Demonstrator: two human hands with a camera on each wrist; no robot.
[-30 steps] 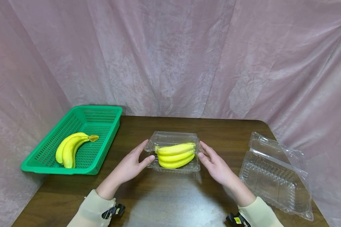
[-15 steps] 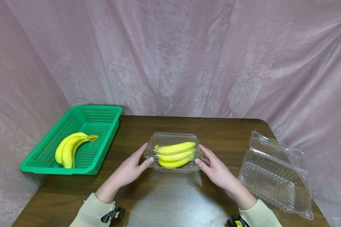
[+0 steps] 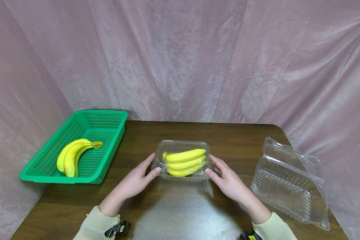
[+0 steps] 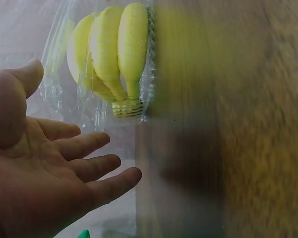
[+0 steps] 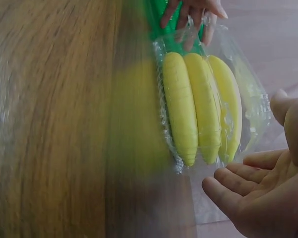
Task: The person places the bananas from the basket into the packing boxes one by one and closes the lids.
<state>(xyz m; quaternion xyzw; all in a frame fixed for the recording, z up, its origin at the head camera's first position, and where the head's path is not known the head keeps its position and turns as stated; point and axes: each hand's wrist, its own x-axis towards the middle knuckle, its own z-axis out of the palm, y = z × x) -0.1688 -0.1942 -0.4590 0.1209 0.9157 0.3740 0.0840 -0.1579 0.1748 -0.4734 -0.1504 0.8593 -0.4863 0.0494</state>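
A clear plastic clamshell box [image 3: 183, 144] rests on the table at the centre of the head view, its lid lying down over a bunch of three yellow bananas [image 3: 184, 156]. At its left end my left hand [image 3: 136, 180] has its fingers spread, thumb near the front corner. The right hand [image 3: 228, 178] mirrors it at the other end. Both wrist views show straight, relaxed fingers beside the box: the left hand [image 4: 64, 158] near the banana stems [image 4: 126, 108], the right hand [image 5: 260, 188] near the tips. Neither hand is curled round anything.
A green basket [image 3: 114, 156] with two bananas [image 3: 73, 156] stands on the left of the brown table [image 3: 180, 213]. To the right lies another clear clamshell box [image 3: 288, 193], opened out. Pink curtains [image 3: 180, 66] hang behind and at the sides.
The box's lid has come down from a raised slant to lie over the bananas. Both hands have stayed at the box's ends, shifting slightly, with the thumbs a little lower.
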